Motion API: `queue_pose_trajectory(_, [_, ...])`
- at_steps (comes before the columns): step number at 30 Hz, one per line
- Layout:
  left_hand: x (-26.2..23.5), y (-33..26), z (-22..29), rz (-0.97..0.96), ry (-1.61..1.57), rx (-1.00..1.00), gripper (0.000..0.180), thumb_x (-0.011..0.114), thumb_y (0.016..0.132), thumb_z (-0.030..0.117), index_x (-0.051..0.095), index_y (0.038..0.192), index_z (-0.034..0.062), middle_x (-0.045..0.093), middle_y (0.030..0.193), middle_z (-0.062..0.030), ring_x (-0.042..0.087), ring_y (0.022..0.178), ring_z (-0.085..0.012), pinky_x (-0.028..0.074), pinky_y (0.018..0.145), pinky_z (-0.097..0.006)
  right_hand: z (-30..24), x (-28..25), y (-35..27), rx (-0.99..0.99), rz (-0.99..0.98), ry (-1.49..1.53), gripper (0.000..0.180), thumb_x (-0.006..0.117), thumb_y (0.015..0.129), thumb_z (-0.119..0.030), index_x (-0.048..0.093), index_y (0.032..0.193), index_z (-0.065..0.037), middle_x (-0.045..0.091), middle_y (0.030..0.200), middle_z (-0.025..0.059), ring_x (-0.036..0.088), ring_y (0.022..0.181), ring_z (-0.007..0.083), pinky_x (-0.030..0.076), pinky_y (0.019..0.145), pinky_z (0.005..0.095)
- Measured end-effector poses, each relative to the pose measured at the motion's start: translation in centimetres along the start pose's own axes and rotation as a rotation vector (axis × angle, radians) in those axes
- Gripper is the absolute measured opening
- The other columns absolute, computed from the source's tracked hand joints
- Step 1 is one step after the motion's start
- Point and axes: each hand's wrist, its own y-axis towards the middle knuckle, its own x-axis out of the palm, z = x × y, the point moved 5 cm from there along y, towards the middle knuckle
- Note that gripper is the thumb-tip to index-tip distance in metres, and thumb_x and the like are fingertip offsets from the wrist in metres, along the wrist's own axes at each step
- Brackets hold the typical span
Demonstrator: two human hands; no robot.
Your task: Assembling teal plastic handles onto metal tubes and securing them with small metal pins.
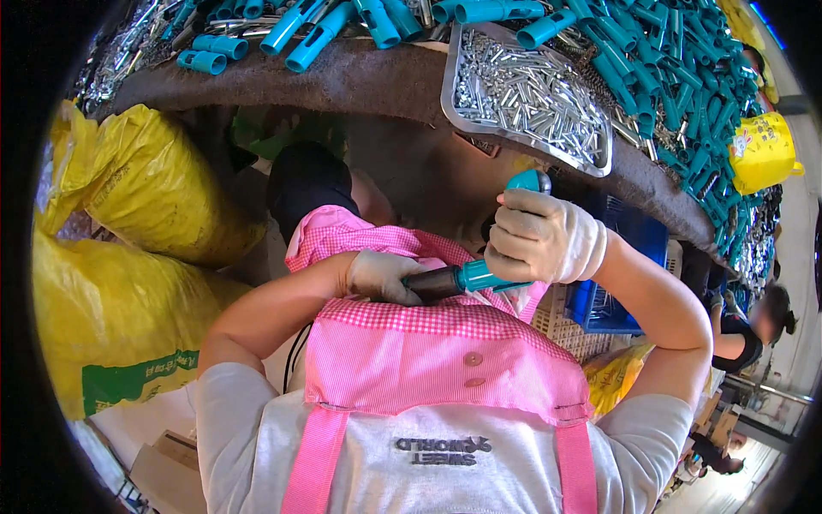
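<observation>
Left hand (381, 276), gloved, is wrapping its fingers around the dark end of the teal tool (467, 276). Right hand (539, 236), gloved, is closing its fingers over the teal handle, whose tip is poking out just above them, below the desk (360, 81).

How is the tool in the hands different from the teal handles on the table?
The tool has a dark tip fitted in its teal handle; the handles on the table look like bare hollow sleeves. The tool is gripped by both gloved hands, left hand and right hand; the handles lie loose in a heap. Both are teal.
</observation>
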Motion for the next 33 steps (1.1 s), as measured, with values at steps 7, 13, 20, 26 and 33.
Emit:
queue_pose_trajectory(7, [0.7,-2.2,5.0,0.674,1.008,0.090,0.040,0.067,0.073,0.024,0.055,0.108,0.0089,0.065,0.088,-0.0157,0.064,0.081,-0.0353,0.050,0.072,-0.043,-1.8,5.5,-6.0,1.187,-0.265,1.353,0.016,0.067,0.081,-0.022,0.065,0.093,-0.013,0.063,0.075,0.0024,0.061,0.068,0.0189,0.051,0.064,0.0344])
queue_pose_trajectory(13, [-1.2,-5.5,8.3,1.134,1.171,0.058,0.040,0.070,0.070,0.020,0.055,0.107,0.0135,0.065,0.084,-0.0178,0.063,0.075,-0.0361,0.050,0.065,-0.045,1.4,0.1,-4.6,0.995,0.663,1.354,0.057,0.060,0.087,-0.028,0.041,0.135,-0.003,0.039,0.137,0.0172,0.040,0.126,0.0251,0.033,0.102,0.0351])
queue_pose_trajectory(20, [0.8,-5.6,10.6,1.115,1.041,0.388,0.042,0.074,0.069,0.022,0.057,0.104,0.0049,0.065,0.089,-0.0194,0.063,0.083,-0.0370,0.051,0.073,-0.041,4.1,-0.7,-7.3,1.160,0.596,0.955,0.038,0.037,0.099,-0.025,0.054,0.123,-0.002,0.052,0.130,0.0142,0.047,0.123,0.0227,0.038,0.099,0.0305])
queue_pose_trajectory(26, [2.9,-3.4,11.4,0.797,1.240,0.274,0.039,0.071,0.071,0.018,0.056,0.105,0.0060,0.065,0.091,-0.0176,0.063,0.084,-0.0362,0.051,0.074,-0.040,3.1,-8.1,-3.0,0.907,0.660,0.321,0.034,0.046,0.092,-0.013,0.056,0.123,-0.005,0.048,0.132,0.0194,0.039,0.130,0.0335,0.031,0.105,0.0384])
queue_pose_trajectory(33, [1.3,-3.7,11.2,0.948,1.132,0.290,0.038,0.072,0.072,0.015,0.056,0.106,0.0062,0.066,0.092,-0.0165,0.065,0.086,-0.0321,0.052,0.074,-0.036,1.4,-7.7,-1.5,0.682,0.643,0.656,0.032,0.045,0.095,-0.021,0.062,0.114,-0.003,0.054,0.127,0.0175,0.041,0.129,0.0321,0.030,0.106,0.0417])
